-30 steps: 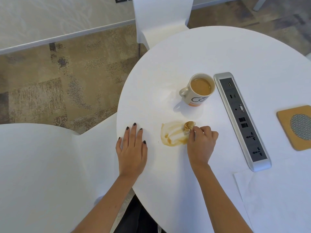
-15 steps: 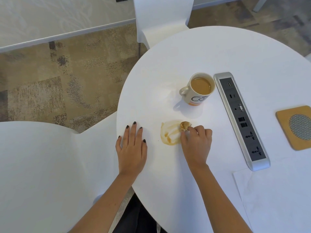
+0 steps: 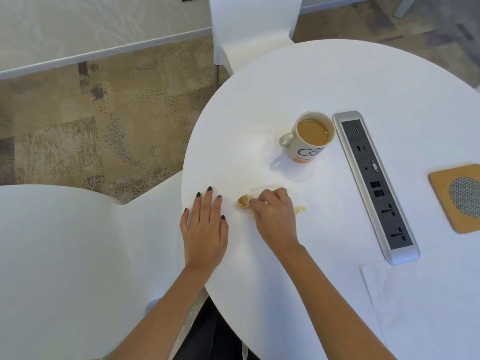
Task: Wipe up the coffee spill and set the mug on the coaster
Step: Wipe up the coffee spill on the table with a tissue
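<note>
Coffee spill (image 3: 298, 207) lies in the middle of the frame on the round white worktop (image 3: 337, 81). Only a thin brown ring and a small wet patch show, because the right hand (image 3: 275, 216) covers most of it. The grip of that hand is pressed together around a wadded tissue (image 3: 244, 201). The tissue is stained brown and pokes out at the left of the fingers, touching the worktop.

The left hand (image 3: 205, 229) lies flat just left of the tissue, near the worktop's edge. Its grip is spread wide and holds nothing. The nails are dark.

The mug (image 3: 309, 137) stands upright above the spill, in the upper middle of the frame. It is full of light brown coffee, and its handle points left. It sits just beside a long grey socket strip (image 3: 374, 183) that runs down toward the lower right.

The coaster (image 3: 457, 198) lies at the right edge of the frame, well apart from the mug, with the strip between them. It is tan with a round grey mesh in its middle.

A flat white napkin (image 3: 428, 307) lies in the lower right. A white chair (image 3: 249, 29) stands at the top.
</note>
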Motion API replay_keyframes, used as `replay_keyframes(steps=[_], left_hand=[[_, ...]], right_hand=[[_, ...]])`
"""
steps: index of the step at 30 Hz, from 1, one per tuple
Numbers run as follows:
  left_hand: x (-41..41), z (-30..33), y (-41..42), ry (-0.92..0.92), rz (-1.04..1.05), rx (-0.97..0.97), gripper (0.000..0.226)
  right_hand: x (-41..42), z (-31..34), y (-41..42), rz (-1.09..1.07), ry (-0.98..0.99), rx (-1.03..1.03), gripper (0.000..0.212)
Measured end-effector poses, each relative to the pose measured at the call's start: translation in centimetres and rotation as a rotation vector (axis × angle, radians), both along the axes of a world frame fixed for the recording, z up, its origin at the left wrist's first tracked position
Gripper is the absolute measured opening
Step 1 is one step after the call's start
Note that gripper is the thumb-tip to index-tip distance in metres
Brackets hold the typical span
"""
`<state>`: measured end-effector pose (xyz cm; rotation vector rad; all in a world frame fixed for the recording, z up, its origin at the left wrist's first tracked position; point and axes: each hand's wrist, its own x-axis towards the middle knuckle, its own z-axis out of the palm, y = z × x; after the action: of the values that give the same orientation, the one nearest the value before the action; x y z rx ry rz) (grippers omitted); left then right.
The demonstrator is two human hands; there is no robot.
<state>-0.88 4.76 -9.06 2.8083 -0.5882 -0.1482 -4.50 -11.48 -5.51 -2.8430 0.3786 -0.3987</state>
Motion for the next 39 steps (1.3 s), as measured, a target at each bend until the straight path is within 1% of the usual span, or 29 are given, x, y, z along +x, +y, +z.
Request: replay_keyframes(steps=[3, 5, 10, 11, 13, 17, 20, 23, 25, 27, 29, 30, 35, 39], left_hand=[[0.0, 0.0, 0.1, 0.001, -0.003, -0.008, 0.049], [0.1, -0.1, 0.1, 0.004, -0.003, -0.008, 0.049], [0.1, -0.2, 0.1, 0.009, -0.006, -0.005, 0.049], [0.1, -0.2, 0.0, 0.01, -0.007, -0.007, 0.049], [0.1, -0.2, 0.0, 0.012, -0.004, -0.011, 0.049], [0.1, -0.2, 0.1, 0.01, -0.005, -0.007, 0.049], [0.1, -0.3, 0.1, 0.005, -0.007, -0.001, 0.049], [0.1, -0.2, 0.1, 0.005, -0.006, 0.001, 0.048], [0.0, -0.1, 0.1, 0.009, -0.004, -0.002, 0.048], [0.0, -0.1, 0.1, 0.011, -0.007, -0.003, 0.049], [0.0, 0.0, 0.1, 0.012, -0.01, -0.007, 0.049], [0.0, -0.1, 0.1, 0.011, -0.01, -0.01, 0.049], [0.0, -0.1, 0.1, 0.002, -0.008, -0.007, 0.049], [0.0, -0.1, 0.1, 0.004, -0.008, -0.008, 0.049]], right_hand=[[-2.8, -0.5, -0.8, 0.055, -0.007, 0.003, 0.016], [-4.5, -0.5, -2.0, -0.001, -0.027, 0.001, 0.016], [-6.6, -0.6, -4.6, -0.486, -0.127, 0.124, 0.004], [-6.8, -0.7, -4.7, -0.542, -0.133, 0.117, 0.003], [-6.9, -0.8, -4.5, -0.585, -0.123, 0.066, 0.006], [-5.9, -0.6, -3.0, -0.533, -0.074, -0.001, 0.01], [-5.0, -0.3, -1.0, -0.432, -0.048, 0.011, 0.013], [-4.4, -0.1, 0.9, -0.342, -0.052, 0.066, 0.01], [-4.5, -0.1, 0.6, -0.375, -0.098, 0.119, 0.008], [-5.2, -0.1, -0.8, -0.476, -0.139, 0.154, 0.007], [-6.0, -0.3, -2.3, -0.558, -0.139, 0.134, 0.008], [-6.4, -0.3, -2.7, -0.562, -0.124, 0.109, 0.009], [-6.1, -0.3, -1.2, -0.389, -0.042, 0.024, 0.014], [-4.5, 0.2, 2.1, -0.335, -0.009, 0.082, 0.011]])
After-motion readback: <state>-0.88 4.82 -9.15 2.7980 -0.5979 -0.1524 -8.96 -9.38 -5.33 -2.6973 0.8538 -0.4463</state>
